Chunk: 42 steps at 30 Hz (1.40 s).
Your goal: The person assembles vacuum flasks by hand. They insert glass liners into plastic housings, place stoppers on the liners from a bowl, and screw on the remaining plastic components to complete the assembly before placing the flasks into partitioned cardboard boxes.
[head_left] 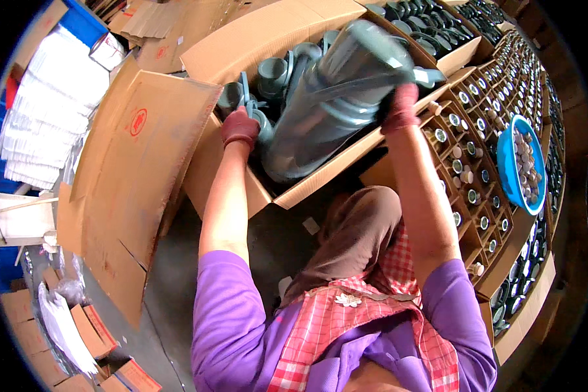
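A big, shiny grey-green plastic container [326, 108], or a nested stack of them, lies slanted across an open cardboard box [323, 176]. It is smeared by motion. My gloved right hand [402, 110] is closed at its upper right side, by a band-like handle that crosses it; the fingertips are hidden. At the box's left end, my gloved left hand [240, 127] closes round the slim upright handle [245, 86] of a smaller grey-green piece. Several grey-green cup-shaped pieces [272, 73] crowd the box behind the big one.
On the right, divided cartons [467, 137] hold many round-topped pieces, with a blue basin [507, 160] of small round caps on them. More boxes of dark parts [424, 29] stand behind. A large cardboard flap [134, 157] leans left, near stacked white sheets [46, 98].
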{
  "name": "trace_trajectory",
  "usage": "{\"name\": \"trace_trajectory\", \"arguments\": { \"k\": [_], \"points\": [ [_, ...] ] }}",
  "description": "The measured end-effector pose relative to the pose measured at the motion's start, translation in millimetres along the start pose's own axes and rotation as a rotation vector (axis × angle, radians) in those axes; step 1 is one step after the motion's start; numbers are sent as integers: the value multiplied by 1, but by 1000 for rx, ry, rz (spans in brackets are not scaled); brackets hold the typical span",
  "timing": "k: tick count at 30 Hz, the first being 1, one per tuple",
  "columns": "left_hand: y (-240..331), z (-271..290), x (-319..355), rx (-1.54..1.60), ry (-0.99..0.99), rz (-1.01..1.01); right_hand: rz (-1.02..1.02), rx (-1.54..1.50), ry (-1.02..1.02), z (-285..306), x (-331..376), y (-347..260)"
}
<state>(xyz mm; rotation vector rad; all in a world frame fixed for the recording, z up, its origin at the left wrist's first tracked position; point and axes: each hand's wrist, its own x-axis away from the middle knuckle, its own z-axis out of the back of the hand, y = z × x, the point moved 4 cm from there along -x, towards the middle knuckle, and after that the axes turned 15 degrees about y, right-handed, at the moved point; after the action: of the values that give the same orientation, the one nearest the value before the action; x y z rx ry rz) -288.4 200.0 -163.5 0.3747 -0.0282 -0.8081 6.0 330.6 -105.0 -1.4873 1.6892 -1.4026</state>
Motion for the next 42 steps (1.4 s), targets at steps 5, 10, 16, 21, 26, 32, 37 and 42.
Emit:
{"name": "trace_trajectory", "arguments": {
  "k": [5,10,16,21,26,32,37,42],
  "points": [
    [1,5,-7,-29,-33,-16,33,677,-252,0,47,84],
    [-7,-4,1,-35,47,25,403,1478,-680,5,124,112],
    [-8,25,-8,93,239,-10,684,1085,-818,8,127,70],
    [76,192,23,590,267,-232,72,646,-561,39,88,48],
    [137,307,160,934,350,-383,-319,44,-356,69,33,48],
    [132,246,275,852,-287,-1370,-91,-241,-276,118,-86,-53],
    [134,133,298,803,-928,-1252,269,258,-248,134,10,-144],
    [195,110,276,944,-871,-1196,957,1229,-453,128,63,-133]
  ]
}}
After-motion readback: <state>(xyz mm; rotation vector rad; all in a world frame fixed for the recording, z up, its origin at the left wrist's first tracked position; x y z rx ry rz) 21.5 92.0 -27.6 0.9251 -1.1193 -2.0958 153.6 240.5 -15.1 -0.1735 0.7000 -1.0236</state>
